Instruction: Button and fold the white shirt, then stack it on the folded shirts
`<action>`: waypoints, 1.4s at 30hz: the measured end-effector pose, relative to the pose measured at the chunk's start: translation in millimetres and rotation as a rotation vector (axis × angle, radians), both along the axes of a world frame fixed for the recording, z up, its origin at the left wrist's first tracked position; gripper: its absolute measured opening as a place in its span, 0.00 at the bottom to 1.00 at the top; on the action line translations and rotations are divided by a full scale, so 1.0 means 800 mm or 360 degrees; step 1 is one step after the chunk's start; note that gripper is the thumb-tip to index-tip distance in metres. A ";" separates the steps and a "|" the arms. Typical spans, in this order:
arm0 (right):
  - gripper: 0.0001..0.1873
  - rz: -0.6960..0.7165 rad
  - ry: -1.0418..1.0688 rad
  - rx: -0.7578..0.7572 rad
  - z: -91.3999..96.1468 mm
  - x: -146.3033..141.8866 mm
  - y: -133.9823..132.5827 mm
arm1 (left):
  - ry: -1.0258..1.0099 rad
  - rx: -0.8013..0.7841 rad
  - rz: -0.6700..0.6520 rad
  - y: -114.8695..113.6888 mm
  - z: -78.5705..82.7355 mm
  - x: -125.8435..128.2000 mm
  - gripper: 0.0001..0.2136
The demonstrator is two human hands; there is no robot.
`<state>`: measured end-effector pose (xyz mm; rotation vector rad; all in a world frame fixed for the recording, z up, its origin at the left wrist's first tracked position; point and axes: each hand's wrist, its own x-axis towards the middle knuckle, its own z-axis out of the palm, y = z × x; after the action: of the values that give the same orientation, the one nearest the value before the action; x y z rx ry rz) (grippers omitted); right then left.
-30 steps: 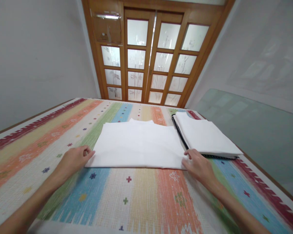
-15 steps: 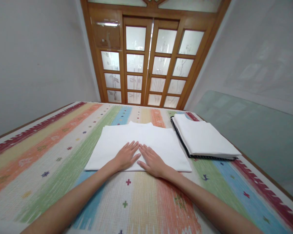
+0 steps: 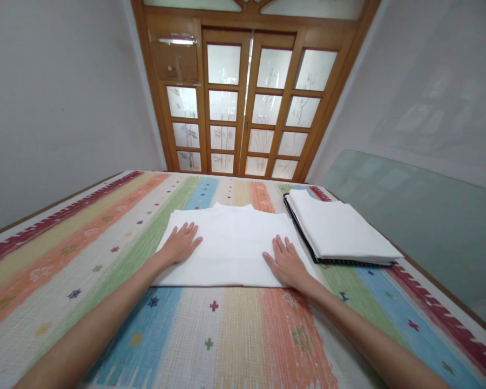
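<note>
A folded white garment point(image 3: 231, 248), most likely a shirt, lies flat before me, its narrower raised part at the far edge. My left hand point(image 3: 182, 242) rests palm down on its left side with the fingers stretched out. On the right side of the same cloth, my right hand point(image 3: 287, 260) lies flat, fingers extended and thumb pointing inward. Neither hand grips anything. The near edge of the cloth runs straight between my two wrists.
Right of the garment sits a stack of folded white cloth point(image 3: 340, 227) with a black layer point(image 3: 303, 235) beneath. A striped, patterned tablecloth point(image 3: 227, 335) covers the table. A pale green panel point(image 3: 413, 216) stands along the right edge. Wooden glazed doors point(image 3: 247, 102) are behind.
My hands have slid apart from the middle of the garment, the left one to its left side and the right one to its right side. The stack stayed in place.
</note>
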<state>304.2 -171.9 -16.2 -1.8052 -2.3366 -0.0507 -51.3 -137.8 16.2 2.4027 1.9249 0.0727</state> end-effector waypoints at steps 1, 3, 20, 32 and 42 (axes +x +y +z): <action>0.41 0.0010 0.0004 -0.0020 0.004 -0.009 0.005 | -0.0003 -0.0003 -0.0005 0.001 0.001 0.010 0.31; 0.38 0.0136 0.0037 -0.0048 0.012 -0.036 0.014 | -0.0043 -0.0012 -0.0082 0.003 0.001 0.037 0.30; 0.32 -0.0187 -0.0026 -0.0217 0.029 -0.024 0.119 | -0.0067 0.0052 0.0112 0.067 -0.006 0.054 0.28; 0.32 0.0130 -0.0153 -0.0065 0.019 -0.006 0.083 | 0.0056 0.0116 0.0134 0.019 -0.005 0.055 0.29; 0.34 0.0820 -0.0051 0.0041 0.019 0.010 -0.012 | -0.0038 0.0251 -0.0510 -0.062 -0.021 0.042 0.31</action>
<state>312.4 -181.8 -0.6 -1.1478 -2.7281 -0.0361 -17.8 -187.1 -0.5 2.7647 1.5529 0.2438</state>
